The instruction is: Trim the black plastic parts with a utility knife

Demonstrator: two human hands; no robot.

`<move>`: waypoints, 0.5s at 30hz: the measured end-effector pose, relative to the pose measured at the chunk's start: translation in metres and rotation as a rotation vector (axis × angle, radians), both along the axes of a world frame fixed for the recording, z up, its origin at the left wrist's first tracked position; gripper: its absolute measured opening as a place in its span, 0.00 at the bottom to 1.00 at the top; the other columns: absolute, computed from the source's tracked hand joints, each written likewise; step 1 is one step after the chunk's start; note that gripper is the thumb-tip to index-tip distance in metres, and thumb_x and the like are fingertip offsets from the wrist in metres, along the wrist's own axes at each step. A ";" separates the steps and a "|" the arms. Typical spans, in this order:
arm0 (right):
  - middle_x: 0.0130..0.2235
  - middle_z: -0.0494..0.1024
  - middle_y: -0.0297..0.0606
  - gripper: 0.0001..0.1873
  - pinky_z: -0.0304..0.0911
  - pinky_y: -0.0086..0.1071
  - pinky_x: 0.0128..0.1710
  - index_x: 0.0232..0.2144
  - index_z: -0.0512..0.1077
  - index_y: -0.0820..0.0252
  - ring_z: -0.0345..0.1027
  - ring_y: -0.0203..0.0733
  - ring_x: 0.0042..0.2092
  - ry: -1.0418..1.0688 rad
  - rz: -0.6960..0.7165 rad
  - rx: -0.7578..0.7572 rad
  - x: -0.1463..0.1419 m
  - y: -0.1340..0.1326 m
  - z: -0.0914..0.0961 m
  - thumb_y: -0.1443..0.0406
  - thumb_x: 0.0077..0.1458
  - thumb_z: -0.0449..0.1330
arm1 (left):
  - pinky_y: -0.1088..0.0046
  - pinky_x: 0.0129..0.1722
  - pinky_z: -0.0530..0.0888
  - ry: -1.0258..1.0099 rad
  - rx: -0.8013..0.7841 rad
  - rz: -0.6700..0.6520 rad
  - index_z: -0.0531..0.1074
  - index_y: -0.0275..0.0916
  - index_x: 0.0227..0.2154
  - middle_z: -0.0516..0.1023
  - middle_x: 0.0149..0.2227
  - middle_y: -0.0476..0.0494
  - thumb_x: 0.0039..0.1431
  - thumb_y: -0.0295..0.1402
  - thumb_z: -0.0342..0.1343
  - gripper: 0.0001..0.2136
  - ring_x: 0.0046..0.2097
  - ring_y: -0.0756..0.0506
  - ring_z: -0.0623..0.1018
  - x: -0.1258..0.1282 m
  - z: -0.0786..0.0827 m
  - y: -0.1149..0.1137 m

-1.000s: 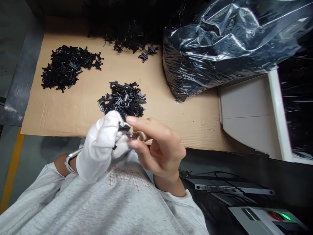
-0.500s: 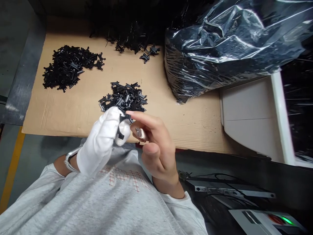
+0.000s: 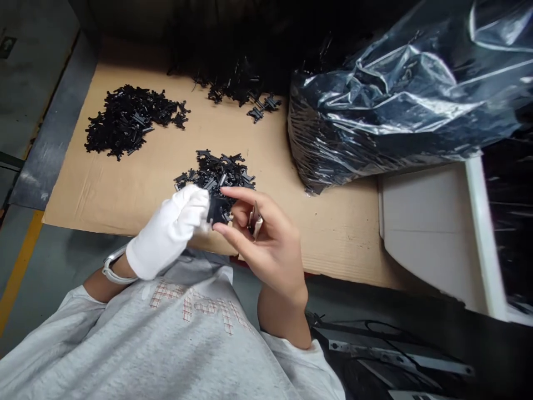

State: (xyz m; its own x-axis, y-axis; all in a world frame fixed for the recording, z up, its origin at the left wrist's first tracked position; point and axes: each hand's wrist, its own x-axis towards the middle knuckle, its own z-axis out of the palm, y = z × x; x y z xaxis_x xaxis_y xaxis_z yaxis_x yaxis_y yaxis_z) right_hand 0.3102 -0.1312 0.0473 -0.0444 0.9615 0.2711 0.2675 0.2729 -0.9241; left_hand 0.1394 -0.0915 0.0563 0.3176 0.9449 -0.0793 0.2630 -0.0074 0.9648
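Left hand: my gloved left hand (image 3: 172, 225) is closed, fingers bent in, gripping a black part (image 3: 216, 211); the glove tips are blurred.
Right hand: my bare right hand (image 3: 266, 239) has its thumb and forefinger spread, tips at the part's near and far sides; I cannot tell how firmly they press. The curled fingers behind them keep hold of a small tool (image 3: 255, 219), too partly hidden for me to name closely.
Part: between my two hands, above the near edge of the cardboard (image 3: 333, 233); its outline merges with the black pieces behind it.
Wrist: a pale band (image 3: 113, 270) circles my left one.
Near pile: black pieces (image 3: 227, 169) lie heaped just beyond my hands, partly covered by them.
Left pile: a larger dark heap (image 3: 129, 119) sits farther off to the left on the cardboard.
Far cluster: more black pieces (image 3: 262, 106) lie toward the back, running into shadow.
Bag: a big shiny black bag (image 3: 375, 116) bulges at the right, overlapping a whitish box (image 3: 428, 222).
Desk: the desk (image 3: 45, 155) shows a metal strip along the left of the cardboard.
Floor: a yellow line (image 3: 20, 266) crosses it at lower left.
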 end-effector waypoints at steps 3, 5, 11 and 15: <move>0.46 0.80 0.39 0.18 0.73 0.38 0.44 0.55 0.73 0.53 0.75 0.43 0.43 -0.201 -0.092 -0.046 0.011 0.015 -0.014 0.66 0.62 0.64 | 0.69 0.39 0.75 0.138 0.023 0.093 0.64 0.43 0.28 0.76 0.29 0.48 0.67 0.37 0.44 0.11 0.31 0.48 0.76 -0.014 -0.018 0.022; 0.46 0.80 0.43 0.18 0.72 0.42 0.46 0.55 0.74 0.55 0.76 0.47 0.46 -0.382 -0.142 -0.062 0.016 0.028 -0.025 0.66 0.63 0.62 | 0.66 0.44 0.74 0.394 0.052 0.266 0.67 0.41 0.35 0.81 0.35 0.44 0.68 0.36 0.44 0.09 0.36 0.45 0.79 -0.031 -0.033 0.040; 0.46 0.79 0.48 0.20 0.72 0.46 0.43 0.58 0.73 0.57 0.76 0.54 0.45 -0.643 -0.192 -0.180 0.015 0.048 -0.044 0.62 0.65 0.60 | 0.59 0.49 0.73 1.078 0.128 0.441 0.70 0.39 0.54 0.83 0.48 0.33 0.69 0.40 0.46 0.17 0.50 0.34 0.81 -0.067 -0.056 0.094; 0.49 0.80 0.50 0.22 0.72 0.48 0.46 0.60 0.71 0.57 0.77 0.54 0.46 -0.615 -0.194 -0.161 0.017 0.044 -0.045 0.58 0.66 0.58 | 0.58 0.48 0.73 1.253 0.132 0.360 0.70 0.36 0.55 0.82 0.49 0.28 0.68 0.44 0.47 0.21 0.51 0.31 0.81 -0.063 -0.053 0.118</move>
